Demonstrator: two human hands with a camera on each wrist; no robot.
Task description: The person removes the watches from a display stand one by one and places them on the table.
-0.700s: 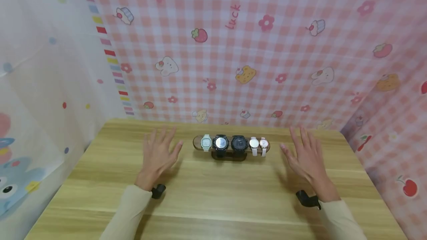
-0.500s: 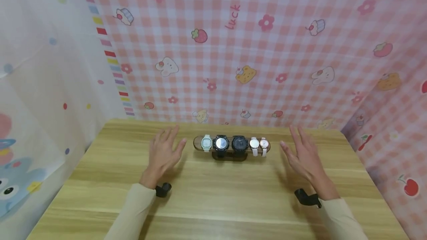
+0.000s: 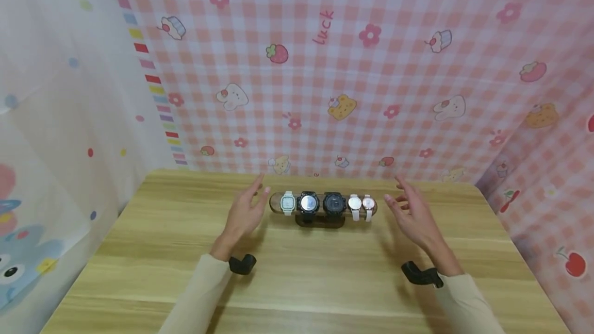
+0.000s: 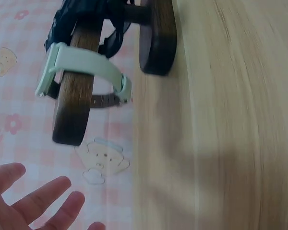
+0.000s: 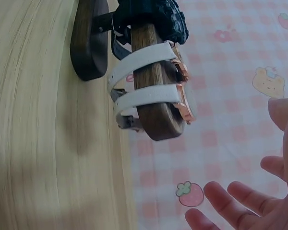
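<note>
A dark wooden watch stand (image 3: 320,222) stands toward the back of the table with several watches strapped along its bar. From left to right come a mint-green watch (image 3: 287,203), a black watch with a bright face (image 3: 308,203), an all-black watch (image 3: 334,203) and two white-strapped watches (image 3: 355,203), which show rose-gold cases in the right wrist view. My left hand (image 3: 243,214) is just off the bar's left end, fingers extended and holding nothing. Beyond the right end, my right hand (image 3: 413,215) is spread with slightly bent fingers, apart from the stand.
The wooden table (image 3: 320,282) runs up to a pink checked cloth (image 3: 297,81) hanging behind it. A white patterned cloth (image 3: 69,117) hangs at the left, and more pink cloth (image 3: 557,169) at the right. Black wrist mounts (image 3: 242,264) sit on both wrists.
My left hand has moved right toward the stand's left end, and my right hand has come slightly left, its fingers bending a little. The stand and watches stay in place.
</note>
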